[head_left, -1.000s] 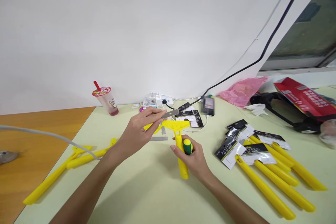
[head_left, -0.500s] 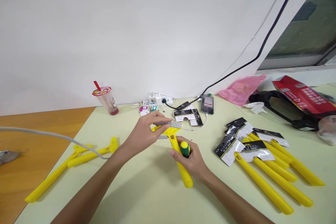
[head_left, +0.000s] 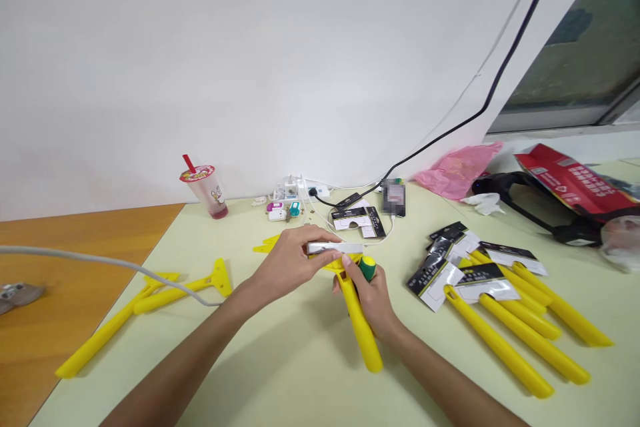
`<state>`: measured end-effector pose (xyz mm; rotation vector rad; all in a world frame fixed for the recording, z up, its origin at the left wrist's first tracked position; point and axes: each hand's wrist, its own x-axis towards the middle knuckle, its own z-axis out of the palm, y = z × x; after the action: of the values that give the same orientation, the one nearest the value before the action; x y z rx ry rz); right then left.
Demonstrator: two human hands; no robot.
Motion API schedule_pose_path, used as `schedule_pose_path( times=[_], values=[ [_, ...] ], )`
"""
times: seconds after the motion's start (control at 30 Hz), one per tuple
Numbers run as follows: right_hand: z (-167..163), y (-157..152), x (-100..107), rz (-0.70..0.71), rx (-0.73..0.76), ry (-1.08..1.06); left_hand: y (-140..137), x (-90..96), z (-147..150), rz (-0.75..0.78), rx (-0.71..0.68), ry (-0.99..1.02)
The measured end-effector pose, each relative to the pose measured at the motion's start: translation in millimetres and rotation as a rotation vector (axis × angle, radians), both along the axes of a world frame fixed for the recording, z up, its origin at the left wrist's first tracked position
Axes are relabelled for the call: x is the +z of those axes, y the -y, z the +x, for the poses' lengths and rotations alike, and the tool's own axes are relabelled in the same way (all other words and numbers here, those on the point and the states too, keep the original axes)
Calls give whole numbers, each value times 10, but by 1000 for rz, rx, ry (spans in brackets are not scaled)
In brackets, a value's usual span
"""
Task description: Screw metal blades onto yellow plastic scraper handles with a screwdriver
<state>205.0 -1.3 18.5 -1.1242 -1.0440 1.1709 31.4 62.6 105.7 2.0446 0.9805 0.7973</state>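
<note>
My left hand (head_left: 287,263) is closed on a flat metal scraper blade (head_left: 345,248), pinched between thumb and fingers along the head of a yellow scraper (head_left: 363,330). In my right hand (head_left: 373,300) is the scraper's neck, its handle slanting down toward me. The same hand also keeps a screwdriver (head_left: 368,268) with a green and yellow grip against the palm; its shaft is mostly hidden. Behind my left hand lies a flat yellow plastic piece (head_left: 267,244), partly covered.
Two yellow scrapers (head_left: 175,290) lie at left under a grey cable (head_left: 115,259). To the right are several yellow handles (head_left: 530,340) with packaging cards (head_left: 435,280). A cup with a straw (head_left: 206,193), a power strip (head_left: 290,190) and a phone (head_left: 394,197) stand along the wall.
The scraper has shifted slightly right and lower at its handle end. The blade now lies along its head. My right thumb has moved up to the scraper's head, near the blade.
</note>
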Motion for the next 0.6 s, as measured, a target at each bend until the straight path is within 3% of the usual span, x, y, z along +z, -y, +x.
schedule_pose_path(
  times=[0.13, 0.37, 0.5, 0.6],
  values=[
    [10, -7, 52, -23, -59, 5, 38, 41, 9, -47, -14, -4],
    [15, -14, 63, 3, -112, 39, 83, 79, -33, -47, -186, -83],
    [52, -5, 75, 75, -184, 101, 38, 120, -72, -15, -131, -99],
    [121, 2, 106, 145, -323, 145, -136, 141, -197, 28, -61, -91]
  ],
)
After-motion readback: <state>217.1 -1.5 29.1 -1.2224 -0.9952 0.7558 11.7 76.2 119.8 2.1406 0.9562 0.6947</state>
